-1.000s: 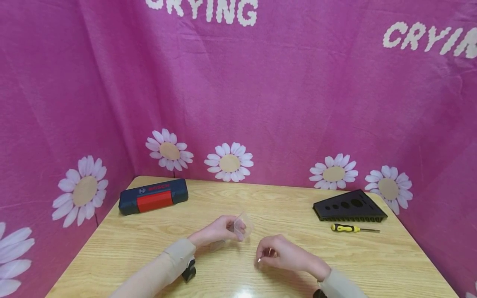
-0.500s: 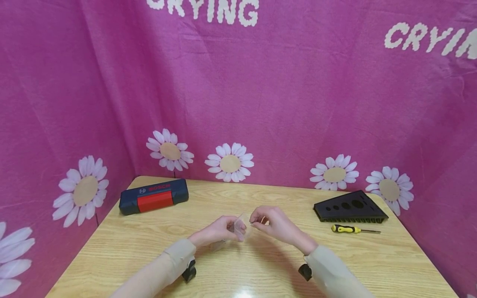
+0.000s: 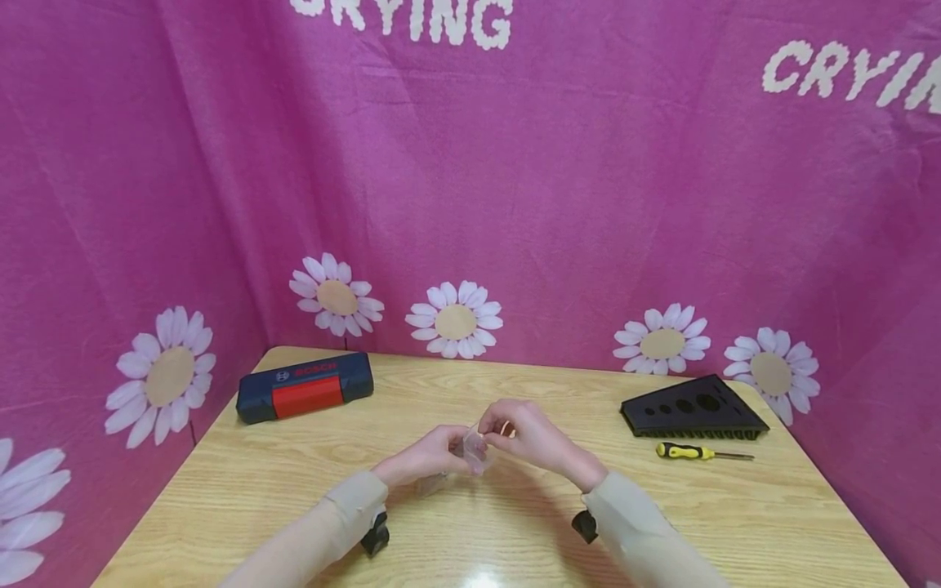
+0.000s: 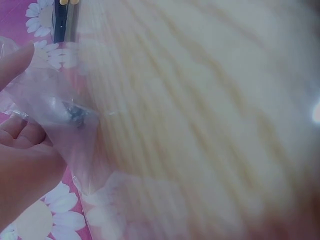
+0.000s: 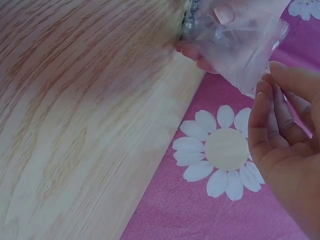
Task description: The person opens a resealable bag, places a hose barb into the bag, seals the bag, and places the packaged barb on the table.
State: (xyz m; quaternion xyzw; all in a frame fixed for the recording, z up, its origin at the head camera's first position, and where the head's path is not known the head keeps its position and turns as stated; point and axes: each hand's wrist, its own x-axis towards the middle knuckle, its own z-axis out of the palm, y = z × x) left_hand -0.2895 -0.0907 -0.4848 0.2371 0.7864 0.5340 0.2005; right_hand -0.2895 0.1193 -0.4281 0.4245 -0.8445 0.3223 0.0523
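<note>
A clear plastic bag (image 5: 245, 47) is held by my left hand (image 3: 434, 453), thumb on one side and fingers on the other. Low in the bag lies a clump of small dark metal pieces (image 4: 76, 116), too blurred to name exactly. My right hand (image 3: 528, 437) is at the bag's mouth with thumb and fingertips pinched together. The small shiny metal piece seen earlier in that pinch is now mostly hidden by the fingertips (image 5: 263, 90), which touch or nearly touch the bag's edge.
On the wooden table (image 3: 294, 498), a blue-and-red Bosch case (image 3: 305, 388) lies back left. A black holed rack (image 3: 694, 408) and a yellow-and-black screwdriver (image 3: 702, 452) lie at the right. A pink flowered cloth (image 3: 551, 204) hangs behind.
My right hand has moved up and left from the table's front middle to the bag's mouth, carrying the small shiny metal piece. The left hand and bag have stayed nearly still.
</note>
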